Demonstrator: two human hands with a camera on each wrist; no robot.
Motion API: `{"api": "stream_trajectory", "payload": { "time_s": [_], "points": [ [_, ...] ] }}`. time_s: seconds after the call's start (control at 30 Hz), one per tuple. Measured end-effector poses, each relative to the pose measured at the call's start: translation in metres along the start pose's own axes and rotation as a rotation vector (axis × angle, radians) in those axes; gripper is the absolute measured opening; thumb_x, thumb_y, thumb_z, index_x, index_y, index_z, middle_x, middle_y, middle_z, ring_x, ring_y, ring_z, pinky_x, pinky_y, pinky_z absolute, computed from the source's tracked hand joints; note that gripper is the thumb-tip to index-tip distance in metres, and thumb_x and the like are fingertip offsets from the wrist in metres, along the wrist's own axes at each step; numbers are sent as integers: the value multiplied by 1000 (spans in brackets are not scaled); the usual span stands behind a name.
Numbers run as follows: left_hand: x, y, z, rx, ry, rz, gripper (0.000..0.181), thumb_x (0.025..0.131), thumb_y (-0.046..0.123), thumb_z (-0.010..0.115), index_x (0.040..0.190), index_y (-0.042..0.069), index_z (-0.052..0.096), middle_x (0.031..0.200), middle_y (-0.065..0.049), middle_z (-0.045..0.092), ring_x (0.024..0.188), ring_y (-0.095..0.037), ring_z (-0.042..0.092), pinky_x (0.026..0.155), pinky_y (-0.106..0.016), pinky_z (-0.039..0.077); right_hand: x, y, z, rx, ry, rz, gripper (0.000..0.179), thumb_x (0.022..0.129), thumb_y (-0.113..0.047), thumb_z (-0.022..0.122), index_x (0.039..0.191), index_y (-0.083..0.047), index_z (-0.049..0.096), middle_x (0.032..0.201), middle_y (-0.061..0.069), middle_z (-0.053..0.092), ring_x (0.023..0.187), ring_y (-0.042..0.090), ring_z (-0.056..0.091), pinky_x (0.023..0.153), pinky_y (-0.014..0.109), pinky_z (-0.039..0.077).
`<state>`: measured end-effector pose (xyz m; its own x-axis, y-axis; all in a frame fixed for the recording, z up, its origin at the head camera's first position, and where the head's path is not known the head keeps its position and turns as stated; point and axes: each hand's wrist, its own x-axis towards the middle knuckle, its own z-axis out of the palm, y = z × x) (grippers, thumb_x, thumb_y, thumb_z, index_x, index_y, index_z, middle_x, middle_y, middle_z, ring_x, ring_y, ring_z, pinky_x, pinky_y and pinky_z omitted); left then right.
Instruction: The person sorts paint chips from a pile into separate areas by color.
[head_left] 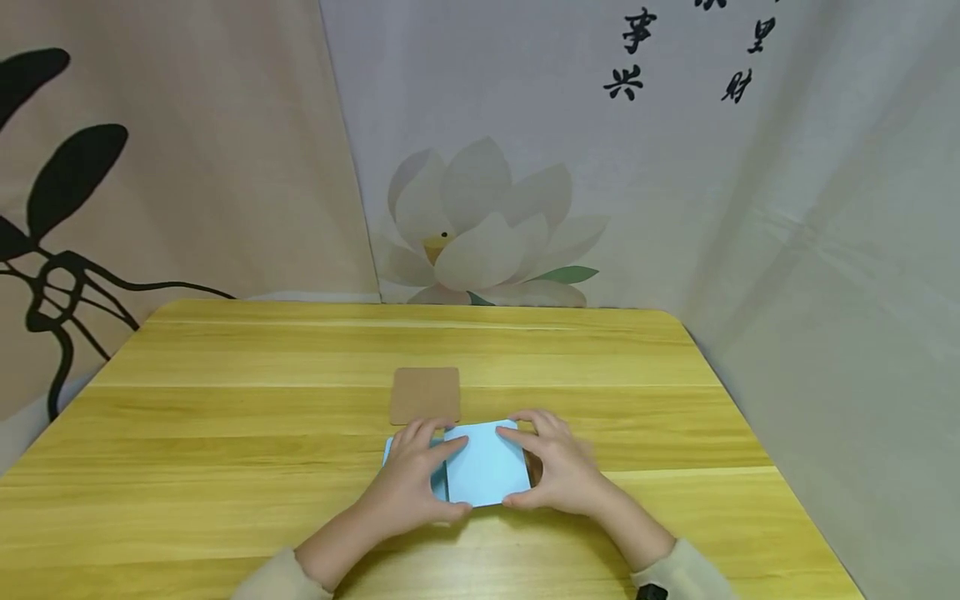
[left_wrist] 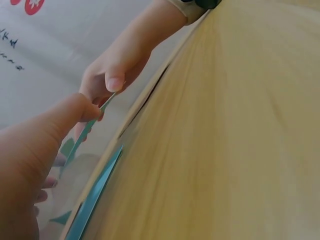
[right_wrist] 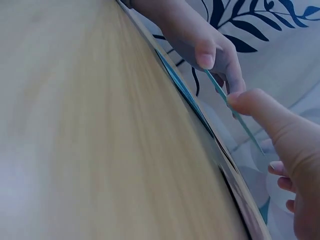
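Note:
Both hands hold a light blue square sheet (head_left: 486, 468) between them, lifted above the table. My left hand (head_left: 411, 477) grips its left side, thumb at the near edge and fingers toward the far edge. On the right side my right hand (head_left: 561, 468) grips it the same way; its thumb also shows in the left wrist view. A second blue sheet (left_wrist: 100, 192) lies on the table below, partly hidden by the left hand and the held sheet. Under the right hand, a brown piece (head_left: 534, 468) shows only in part.
A flat brown square (head_left: 425, 395) with rounded corners lies just beyond the hands. The wooden table (head_left: 225, 467) has a far edge against a curtain (head_left: 525, 100) printed with a flower and characters. More fabric hangs on both sides.

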<state>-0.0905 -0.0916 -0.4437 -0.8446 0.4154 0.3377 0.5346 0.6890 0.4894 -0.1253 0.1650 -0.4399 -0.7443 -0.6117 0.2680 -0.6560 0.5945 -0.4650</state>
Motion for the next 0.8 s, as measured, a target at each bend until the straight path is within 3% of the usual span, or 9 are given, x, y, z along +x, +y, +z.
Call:
{"api": "stream_trajectory", "payload": {
  "time_s": [0.27, 0.53, 0.8],
  "points": [
    [-11, -14, -13, 5, -27, -2, 80, 62, 50, 82, 129, 11, 62, 135, -7, 46, 128, -26, 31, 101, -56, 25, 10, -16, 12, -17, 3, -13, 84, 63, -53, 83, 135, -17, 57, 137, 6, 44, 127, 23, 33, 100, 55, 31],
    [-22, -31, -24, -20, -67, 6, 80, 62, 48, 84, 130, 12, 62, 138, -8, 45, 130, -26, 29, 101, -59, 23, 18, -32, 27, -49, -22, 27, 86, 64, -58, 80, 137, -18, 56, 137, 4, 43, 128, 22, 33, 102, 52, 30],
    [-33, -50, -34, -35, -76, 30, 80, 62, 47, 84, 130, 12, 61, 140, -7, 44, 130, -26, 29, 96, -61, 30, 26, -50, 41, -53, -32, 75, 87, 65, -60, 78, 138, -18, 54, 141, 6, 42, 130, 25, 33, 101, 54, 31]
  ]
}}
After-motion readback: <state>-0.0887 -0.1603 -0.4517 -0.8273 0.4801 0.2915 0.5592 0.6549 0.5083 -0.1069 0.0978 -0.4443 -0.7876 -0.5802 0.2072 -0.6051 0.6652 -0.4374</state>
